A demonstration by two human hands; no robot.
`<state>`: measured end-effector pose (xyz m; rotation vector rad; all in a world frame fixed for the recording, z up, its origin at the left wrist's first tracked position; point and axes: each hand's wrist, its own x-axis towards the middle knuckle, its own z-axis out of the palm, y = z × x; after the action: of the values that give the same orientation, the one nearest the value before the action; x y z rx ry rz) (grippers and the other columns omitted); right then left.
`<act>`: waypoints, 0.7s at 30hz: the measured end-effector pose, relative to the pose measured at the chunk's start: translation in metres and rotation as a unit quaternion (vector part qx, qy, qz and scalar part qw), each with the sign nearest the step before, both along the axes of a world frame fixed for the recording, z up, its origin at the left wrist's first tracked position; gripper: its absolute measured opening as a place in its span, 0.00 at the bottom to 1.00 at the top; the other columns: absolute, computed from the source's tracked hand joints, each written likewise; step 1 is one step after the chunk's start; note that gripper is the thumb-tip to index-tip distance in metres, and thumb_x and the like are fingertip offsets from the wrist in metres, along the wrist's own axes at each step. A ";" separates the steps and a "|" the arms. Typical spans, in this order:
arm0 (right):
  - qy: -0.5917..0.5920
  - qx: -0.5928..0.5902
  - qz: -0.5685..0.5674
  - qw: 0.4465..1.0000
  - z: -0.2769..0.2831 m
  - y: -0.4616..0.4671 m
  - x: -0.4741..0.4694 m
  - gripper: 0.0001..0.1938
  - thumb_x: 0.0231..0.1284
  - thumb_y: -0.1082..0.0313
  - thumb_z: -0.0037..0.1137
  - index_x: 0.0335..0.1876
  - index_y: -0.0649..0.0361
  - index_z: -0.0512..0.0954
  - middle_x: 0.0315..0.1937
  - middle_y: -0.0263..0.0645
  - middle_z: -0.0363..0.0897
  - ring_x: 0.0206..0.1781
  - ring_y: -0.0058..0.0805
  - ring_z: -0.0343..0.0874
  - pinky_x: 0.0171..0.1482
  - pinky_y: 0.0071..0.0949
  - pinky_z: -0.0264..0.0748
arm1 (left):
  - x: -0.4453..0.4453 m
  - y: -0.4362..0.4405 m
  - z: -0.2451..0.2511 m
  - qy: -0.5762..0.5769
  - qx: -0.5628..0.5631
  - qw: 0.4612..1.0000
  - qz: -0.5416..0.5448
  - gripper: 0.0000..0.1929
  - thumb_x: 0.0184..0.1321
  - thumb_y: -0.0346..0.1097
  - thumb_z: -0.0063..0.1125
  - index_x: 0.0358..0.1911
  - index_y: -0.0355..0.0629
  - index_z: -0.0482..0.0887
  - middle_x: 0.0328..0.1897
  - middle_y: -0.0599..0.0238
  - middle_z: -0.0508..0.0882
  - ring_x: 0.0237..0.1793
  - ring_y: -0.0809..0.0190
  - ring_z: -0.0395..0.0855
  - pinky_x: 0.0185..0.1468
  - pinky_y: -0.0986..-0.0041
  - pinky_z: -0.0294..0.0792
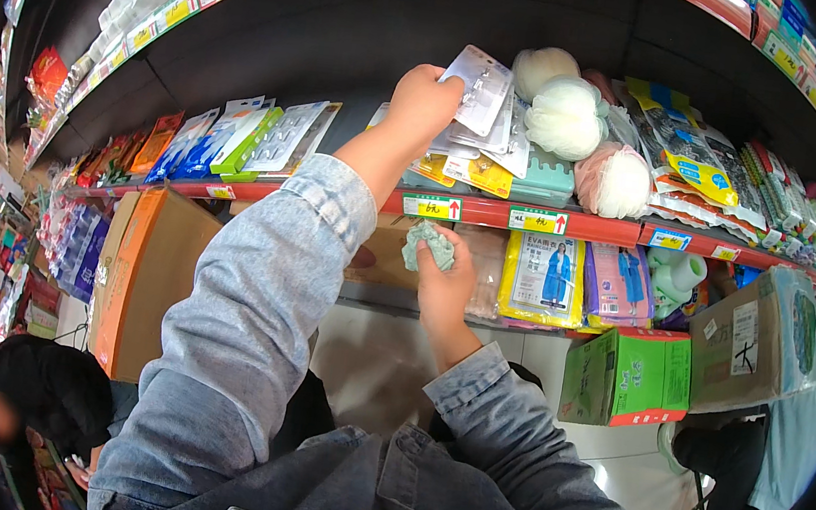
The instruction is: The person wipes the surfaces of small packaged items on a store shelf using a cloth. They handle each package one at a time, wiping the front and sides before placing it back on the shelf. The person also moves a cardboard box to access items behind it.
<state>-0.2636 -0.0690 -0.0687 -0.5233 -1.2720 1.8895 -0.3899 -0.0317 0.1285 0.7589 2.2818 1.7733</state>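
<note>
My left hand (426, 106) reaches over the shelf and grips the left edge of a carded pack of small metal hooks or clips (480, 91), tilted above similar cards. Below the shelf edge, my right hand (445, 274) holds a crumpled pale green cloth (429, 248) between thumb and fingers. Yellow-edged packs (488, 176) and a teal plastic box (547, 176) lie under and beside the cards. White mesh bath puffs (566, 117) and a pink-and-white one (613, 180) are to their right.
The red shelf edge (354, 200) carries price tags. Packaged raincoats (543, 278) stand on the lower shelf. An orange-sided carton (129, 284) is at left; a green box (627, 378) and a brown carton (745, 346) are at right. Other people sit or crouch at both sides.
</note>
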 end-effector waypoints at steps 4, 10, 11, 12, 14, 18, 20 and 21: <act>0.013 -0.012 0.014 1.000 -0.002 0.002 -0.001 0.14 0.61 0.73 0.64 0.52 0.62 0.79 0.45 0.37 0.82 0.46 0.22 0.80 0.49 0.25 0.78 | -0.014 0.024 -0.016 0.111 -0.073 0.987 0.088 0.26 0.63 0.36 0.51 0.64 0.28 0.74 0.62 0.42 0.80 0.62 0.49 0.78 0.64 0.65 0.68; 0.019 -0.011 0.014 1.000 -0.009 0.007 -0.004 0.15 0.61 0.72 0.64 0.53 0.62 0.79 0.46 0.37 0.82 0.47 0.22 0.79 0.50 0.24 0.77 | -0.018 0.044 -0.021 0.117 -0.090 0.985 0.086 0.29 0.64 0.40 0.48 0.67 0.31 0.71 0.69 0.40 0.75 0.68 0.42 0.74 0.69 0.62 0.66; 0.018 -0.008 0.014 1.000 -0.010 0.006 -0.004 0.15 0.62 0.72 0.64 0.53 0.62 0.79 0.46 0.37 0.82 0.47 0.22 0.79 0.50 0.24 0.77 | -0.021 0.047 -0.023 0.126 -0.094 0.984 0.088 0.29 0.64 0.41 0.46 0.67 0.32 0.71 0.68 0.41 0.76 0.67 0.42 0.75 0.69 0.61 0.67; 0.017 -0.005 0.013 1.000 -0.011 0.007 -0.004 0.15 0.62 0.72 0.64 0.53 0.62 0.79 0.46 0.37 0.82 0.47 0.22 0.79 0.51 0.24 0.77 | -0.022 0.051 -0.023 0.128 -0.104 0.983 0.085 0.29 0.65 0.42 0.46 0.66 0.33 0.72 0.68 0.41 0.76 0.66 0.42 0.75 0.69 0.60 0.67; 0.002 0.001 0.010 1.000 -0.012 0.009 -0.004 0.15 0.62 0.72 0.64 0.53 0.61 0.79 0.46 0.37 0.82 0.47 0.22 0.79 0.51 0.24 0.77 | -0.023 0.055 -0.025 0.133 -0.124 0.980 0.080 0.28 0.65 0.44 0.45 0.65 0.34 0.75 0.67 0.43 0.77 0.66 0.43 0.75 0.69 0.60 0.66; -0.002 -0.007 0.021 1.000 -0.005 0.007 0.000 0.15 0.62 0.71 0.64 0.53 0.60 0.78 0.46 0.37 0.82 0.47 0.22 0.79 0.52 0.24 0.76 | -0.030 0.046 -0.031 0.181 -0.158 0.968 0.066 0.25 0.65 0.47 0.46 0.60 0.41 0.82 0.62 0.45 0.80 0.64 0.44 0.77 0.68 0.60 0.67; 0.001 -0.017 0.026 1.000 -0.008 0.008 -0.003 0.15 0.62 0.71 0.64 0.54 0.60 0.78 0.46 0.36 0.81 0.47 0.22 0.79 0.52 0.24 0.76 | -0.030 0.038 -0.035 0.197 -0.140 0.967 0.082 0.23 0.65 0.47 0.46 0.57 0.45 0.85 0.59 0.46 0.82 0.63 0.45 0.78 0.68 0.60 0.67; 0.001 -0.023 0.029 0.999 -0.009 0.008 -0.004 0.15 0.62 0.71 0.64 0.54 0.60 0.78 0.46 0.36 0.81 0.47 0.22 0.79 0.52 0.24 0.77 | -0.028 0.032 -0.034 0.201 -0.125 0.968 0.088 0.23 0.65 0.47 0.47 0.57 0.45 0.85 0.59 0.46 0.82 0.62 0.45 0.78 0.68 0.60 0.67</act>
<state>-0.2671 -0.0610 -0.0779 -0.5131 -1.2576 1.9711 -0.4177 0.0003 0.0943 0.9650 2.8477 1.4536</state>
